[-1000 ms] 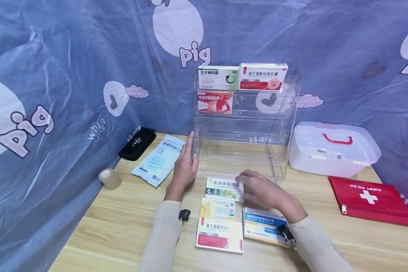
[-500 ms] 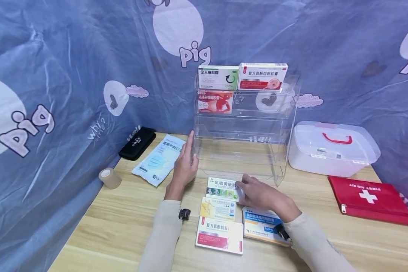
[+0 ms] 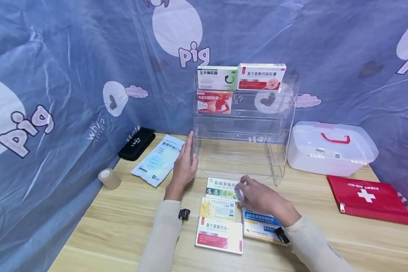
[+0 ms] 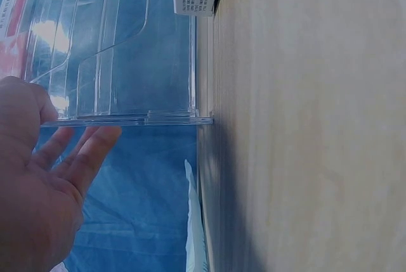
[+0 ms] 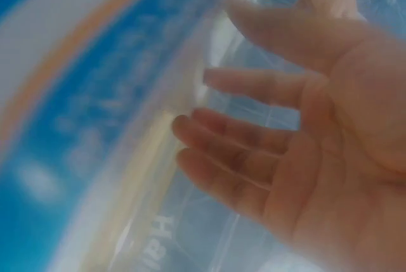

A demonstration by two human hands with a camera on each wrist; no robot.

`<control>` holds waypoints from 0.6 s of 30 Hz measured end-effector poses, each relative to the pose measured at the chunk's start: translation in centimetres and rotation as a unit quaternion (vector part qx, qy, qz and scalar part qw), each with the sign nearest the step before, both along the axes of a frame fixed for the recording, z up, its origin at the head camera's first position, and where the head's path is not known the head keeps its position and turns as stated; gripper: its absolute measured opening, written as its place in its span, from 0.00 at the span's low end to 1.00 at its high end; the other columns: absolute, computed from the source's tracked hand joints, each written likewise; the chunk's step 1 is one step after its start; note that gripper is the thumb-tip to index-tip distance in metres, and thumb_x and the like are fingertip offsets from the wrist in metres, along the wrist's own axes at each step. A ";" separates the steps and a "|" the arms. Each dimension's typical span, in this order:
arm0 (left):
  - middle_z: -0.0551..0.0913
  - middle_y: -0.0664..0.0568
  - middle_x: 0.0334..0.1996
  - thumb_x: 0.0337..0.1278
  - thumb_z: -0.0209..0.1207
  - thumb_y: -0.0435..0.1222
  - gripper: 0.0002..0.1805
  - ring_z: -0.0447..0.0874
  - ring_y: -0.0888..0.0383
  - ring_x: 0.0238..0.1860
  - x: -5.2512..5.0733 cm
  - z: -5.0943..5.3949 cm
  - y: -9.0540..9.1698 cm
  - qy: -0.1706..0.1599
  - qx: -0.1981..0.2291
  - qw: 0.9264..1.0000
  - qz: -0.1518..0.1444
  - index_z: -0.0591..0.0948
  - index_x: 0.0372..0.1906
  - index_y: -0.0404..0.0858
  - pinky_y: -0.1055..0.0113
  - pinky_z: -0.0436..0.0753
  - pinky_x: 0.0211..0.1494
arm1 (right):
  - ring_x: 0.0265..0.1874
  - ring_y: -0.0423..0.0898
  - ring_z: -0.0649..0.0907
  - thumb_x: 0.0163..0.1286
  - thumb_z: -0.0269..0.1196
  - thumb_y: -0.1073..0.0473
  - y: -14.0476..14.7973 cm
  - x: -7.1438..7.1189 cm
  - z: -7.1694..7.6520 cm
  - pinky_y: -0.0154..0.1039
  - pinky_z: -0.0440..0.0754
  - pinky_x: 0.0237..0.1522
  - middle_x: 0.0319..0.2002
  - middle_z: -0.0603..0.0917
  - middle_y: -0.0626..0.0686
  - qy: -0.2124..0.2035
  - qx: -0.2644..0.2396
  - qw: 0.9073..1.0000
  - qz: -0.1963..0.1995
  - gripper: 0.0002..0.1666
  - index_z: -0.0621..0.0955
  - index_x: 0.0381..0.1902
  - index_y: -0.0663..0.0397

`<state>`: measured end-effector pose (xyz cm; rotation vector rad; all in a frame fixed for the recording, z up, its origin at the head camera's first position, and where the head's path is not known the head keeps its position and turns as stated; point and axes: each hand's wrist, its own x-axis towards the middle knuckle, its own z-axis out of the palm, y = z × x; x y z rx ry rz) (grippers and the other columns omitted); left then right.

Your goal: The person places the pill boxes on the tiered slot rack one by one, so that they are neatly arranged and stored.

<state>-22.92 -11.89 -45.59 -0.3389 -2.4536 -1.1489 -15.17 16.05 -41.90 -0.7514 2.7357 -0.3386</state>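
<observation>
My left hand point(image 3: 184, 168) holds the left side wall of a clear tiered display rack point(image 3: 239, 130). In the left wrist view, the thumb lies on the inner side of that wall and the fingers on the outer. My right hand point(image 3: 261, 195) is at the right end of a white and green medicine box point(image 3: 222, 188), covering part of it. In the blurred right wrist view, its fingers point(image 5: 254, 88) are spread and slightly bent. Below lie a yellow and white box point(image 3: 217, 209), a red and white box point(image 3: 219, 235) and a blue and white box point(image 3: 260, 226).
On the rack stand a green and white box point(image 3: 217, 78), a red and white box point(image 3: 261, 77) and a red box point(image 3: 214, 102). Around it are a mask packet point(image 3: 159, 160), a black case point(image 3: 136, 144), a tape roll point(image 3: 109, 178), a plastic bin point(image 3: 331, 149) and a first aid pouch point(image 3: 370, 199).
My right hand has shifted slightly at the right end of the white and green box, which has slid a little to the right. The left hand has stayed at the rack.
</observation>
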 end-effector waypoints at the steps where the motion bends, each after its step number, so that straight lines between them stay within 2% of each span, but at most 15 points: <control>1: 0.73 0.39 0.76 0.72 0.55 0.26 0.51 0.84 0.38 0.60 0.0 0.0 0.0 -0.001 -0.001 1.000 0.000 0.46 0.90 0.59 0.41 0.87 0.61 | 0.50 0.53 0.85 0.69 0.75 0.56 -0.1 0.0 -0.1 0.52 0.89 0.53 0.66 0.78 0.61 0.006 0.000 1.000 -0.004 0.26 0.82 0.63 0.54; 4: 0.73 0.38 0.75 0.72 0.54 0.27 0.51 0.83 0.38 0.62 0.0 0.0 0.0 -0.002 -0.002 1.000 0.001 0.46 0.90 0.60 0.40 0.86 0.63 | 0.42 0.47 0.83 0.66 0.77 0.55 -0.2 -0.1 -0.4 0.47 0.89 0.46 0.60 0.79 0.58 0.022 0.000 1.000 -0.012 0.31 0.81 0.64 0.55; 8: 0.73 0.38 0.75 0.72 0.55 0.27 0.51 0.83 0.37 0.62 0.0 0.0 -0.1 0.000 -0.004 1.000 0.002 0.46 0.90 0.59 0.40 0.86 0.64 | 0.42 0.47 0.82 0.64 0.79 0.53 -0.4 -0.3 -0.5 0.47 0.89 0.46 0.59 0.78 0.59 0.015 0.007 1.000 -0.027 0.39 0.78 0.68 0.60; 13: 0.73 0.38 0.75 0.73 0.54 0.27 0.51 0.83 0.37 0.63 0.0 0.0 0.0 -0.001 -0.004 1.000 0.002 0.46 0.90 0.60 0.40 0.86 0.64 | 0.43 0.48 0.81 0.63 0.79 0.50 -0.5 -0.4 -0.3 0.48 0.89 0.49 0.57 0.78 0.59 -0.010 0.012 0.998 -0.054 0.38 0.80 0.64 0.64; 18: 0.73 0.38 0.75 0.73 0.54 0.27 0.51 0.83 0.38 0.61 0.0 0.0 0.0 0.000 -0.002 1.000 0.001 0.45 0.90 0.60 0.41 0.86 0.62 | 0.40 0.47 0.78 0.61 0.80 0.49 -0.4 -0.6 -0.4 0.45 0.86 0.45 0.52 0.77 0.57 -0.009 0.011 0.998 -0.059 0.38 0.81 0.63 0.63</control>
